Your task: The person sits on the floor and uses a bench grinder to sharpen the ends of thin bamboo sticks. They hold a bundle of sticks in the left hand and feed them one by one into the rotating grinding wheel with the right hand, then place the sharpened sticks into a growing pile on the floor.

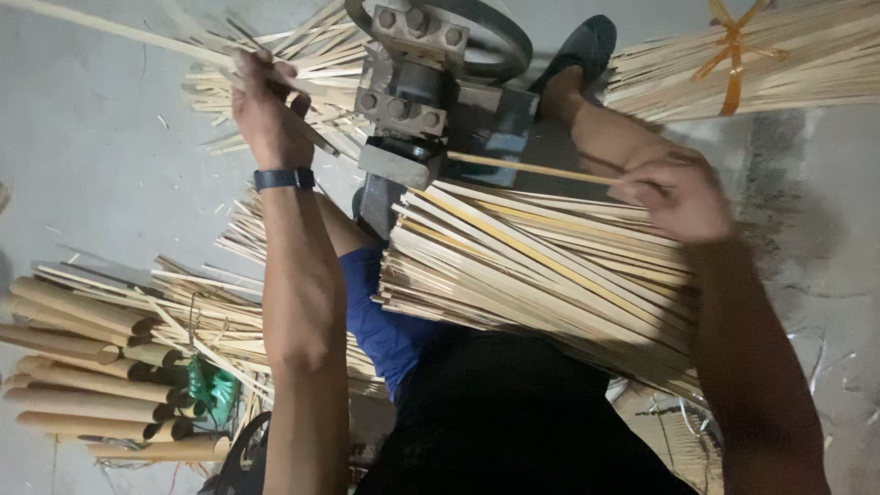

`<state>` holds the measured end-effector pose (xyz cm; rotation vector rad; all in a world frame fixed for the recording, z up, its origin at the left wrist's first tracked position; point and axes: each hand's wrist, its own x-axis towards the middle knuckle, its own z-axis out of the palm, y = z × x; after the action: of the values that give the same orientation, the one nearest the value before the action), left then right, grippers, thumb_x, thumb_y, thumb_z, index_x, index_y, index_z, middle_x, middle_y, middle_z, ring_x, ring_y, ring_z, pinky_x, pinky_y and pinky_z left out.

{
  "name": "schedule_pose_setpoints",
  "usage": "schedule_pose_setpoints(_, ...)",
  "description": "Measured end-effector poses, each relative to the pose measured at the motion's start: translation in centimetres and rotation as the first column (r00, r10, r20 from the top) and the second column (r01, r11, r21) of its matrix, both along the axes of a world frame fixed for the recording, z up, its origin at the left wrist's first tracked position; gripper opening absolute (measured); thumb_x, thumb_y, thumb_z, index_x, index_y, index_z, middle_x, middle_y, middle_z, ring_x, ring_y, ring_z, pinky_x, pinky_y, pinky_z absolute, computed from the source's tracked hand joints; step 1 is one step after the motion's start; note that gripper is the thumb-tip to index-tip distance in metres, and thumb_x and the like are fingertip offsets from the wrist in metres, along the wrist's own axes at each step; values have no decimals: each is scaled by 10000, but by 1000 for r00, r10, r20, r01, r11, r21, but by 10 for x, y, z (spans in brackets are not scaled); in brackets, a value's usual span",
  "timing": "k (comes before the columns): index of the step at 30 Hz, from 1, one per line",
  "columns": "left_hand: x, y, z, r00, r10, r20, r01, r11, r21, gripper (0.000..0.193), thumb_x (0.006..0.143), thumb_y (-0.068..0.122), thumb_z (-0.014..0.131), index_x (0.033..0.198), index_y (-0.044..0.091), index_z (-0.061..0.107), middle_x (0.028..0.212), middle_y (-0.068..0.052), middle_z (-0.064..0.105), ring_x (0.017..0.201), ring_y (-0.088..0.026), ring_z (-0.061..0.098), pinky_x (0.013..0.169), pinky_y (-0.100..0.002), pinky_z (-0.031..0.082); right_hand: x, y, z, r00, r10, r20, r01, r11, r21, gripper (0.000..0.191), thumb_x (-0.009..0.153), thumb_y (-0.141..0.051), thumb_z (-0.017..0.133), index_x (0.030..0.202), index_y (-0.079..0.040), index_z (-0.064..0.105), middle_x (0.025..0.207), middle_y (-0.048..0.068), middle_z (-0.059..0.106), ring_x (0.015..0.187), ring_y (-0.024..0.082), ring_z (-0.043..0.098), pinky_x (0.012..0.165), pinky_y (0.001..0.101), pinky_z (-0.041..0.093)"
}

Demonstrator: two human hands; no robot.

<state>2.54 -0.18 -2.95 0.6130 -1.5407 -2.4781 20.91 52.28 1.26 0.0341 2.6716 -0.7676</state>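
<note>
The left hand [266,115], a dark watch [284,178] on its wrist, has its grip closed around thin bamboo strips [119,32] that run off to the far left from the grey metal splitting machine [431,92]. The right hand [678,197] pinches a single bamboo slat [532,169], whose far end meets the machine's right side. Below that slat, a thick stack of pale slats [541,275] rests across the person's lap. Bamboo tubes [82,367] lie on the floor [82,183] at the near left, and a tied bundle [752,60] lies at the far right.
</note>
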Motion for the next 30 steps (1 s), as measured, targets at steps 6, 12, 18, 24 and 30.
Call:
schedule_pose_setpoints(6,11,7,8,999,-12,41,13,1000,-22,474,948,502,696,1080,58,593,770,-60,602,520,-103,475,395,-254,407,5,2,-8,842,15,-540,-102,986,-132,153,1033,-122,809,1129,-69,703,1000,103,644,825,138,625,667,241,515)
schedule_pose_setpoints(12,16,41,15,974,-88,208,122,981,-154,504,872,466,795,1017,26,598,968,-175,812,496,-58,476,397,-211,431,-9,-48,3,929,1,-369,-99,964,-246,152,1019,-119,740,1171,-114,748,1105,109,728,882,159,694,674,248,581)
schedule_pose_setpoints(18,15,46,18,974,-172,150,187,978,-94,442,962,425,750,1005,0,632,946,-126,779,553,-73,484,415,-224,390,-20,-44,25,986,0,165,3,1000,-21,284,888,-249,807,1121,-94,766,917,103,786,744,194,745,692,323,587)
schedule_pose_setpoints(24,9,47,12,983,-163,88,164,986,-5,307,996,369,676,1017,68,615,898,-83,770,549,-72,465,408,-217,360,-3,-35,7,983,124,139,-112,990,-91,134,860,-124,782,987,-80,795,889,71,797,758,176,752,729,332,593)
schedule_pose_setpoints(30,-1,16,9,992,-121,43,124,990,-63,327,1051,396,623,1087,71,638,905,-73,750,616,-94,509,450,-236,382,2,-6,23,977,119,-175,-138,985,-101,112,879,-75,793,984,-49,763,992,127,753,889,226,707,790,349,555)
